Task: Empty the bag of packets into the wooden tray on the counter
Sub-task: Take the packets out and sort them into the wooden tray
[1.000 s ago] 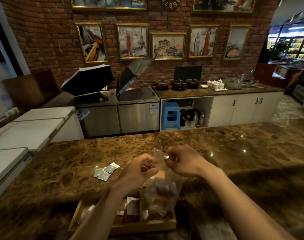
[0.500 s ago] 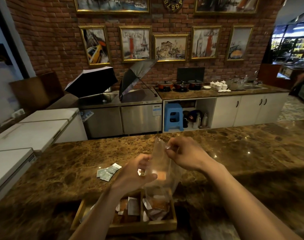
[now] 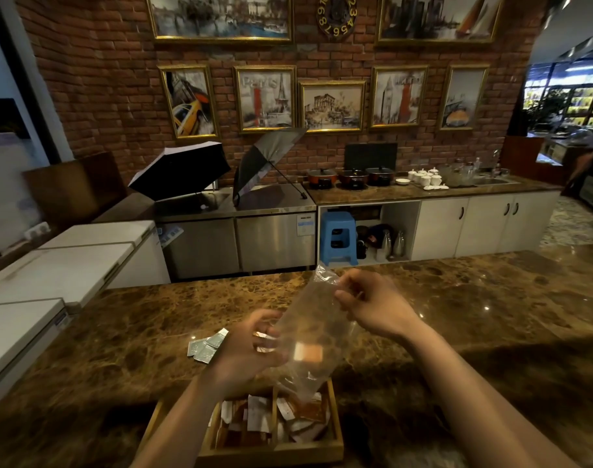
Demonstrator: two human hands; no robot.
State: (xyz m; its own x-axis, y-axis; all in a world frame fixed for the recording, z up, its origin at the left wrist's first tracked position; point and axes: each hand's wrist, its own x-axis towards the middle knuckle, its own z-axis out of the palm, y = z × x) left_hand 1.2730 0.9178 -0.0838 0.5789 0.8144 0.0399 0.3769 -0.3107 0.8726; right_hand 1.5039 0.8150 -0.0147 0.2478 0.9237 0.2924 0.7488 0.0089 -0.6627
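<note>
**Bag upended over the tray, 1 packet left inside**

We held the clear plastic bag [image 3: 308,339] upside down between both hands, its mouth hanging just above the wooden tray [image 3: 335,434], which sat on the marble counter [image 3: 491,315] directly below our wrists. Our right hand [image 3: 372,305] pinched the bag's sealed end at the top, fingers closed on the crinkled plastic, so that the opening pointed down and gravity could do the work. Our left hand [image 3: 248,349] was lower and nearer to us, cupped against the bag's side with the fingers curled loosely; we judged it was steadying or squeezing the film, though how firmly it gripped we could not tell.

1 orange packet [image 3: 308,352] showed through the plastic about level with our left hand, apparently clinging to the wall instead of falling. Under the bag's mouth, the tray's right compartment already held a heap of white and orange packets [image 3: 302,413], and more lay in the compartment to its left. We judged the emptying nearly done: what remained called for a shake or a push from the left fingers to free the last packet.

Beyond our left hand, on the far side, a few pale green sachets [image 3: 207,346] lay loose on the counter, outside the tray and apart from the bag.
</note>
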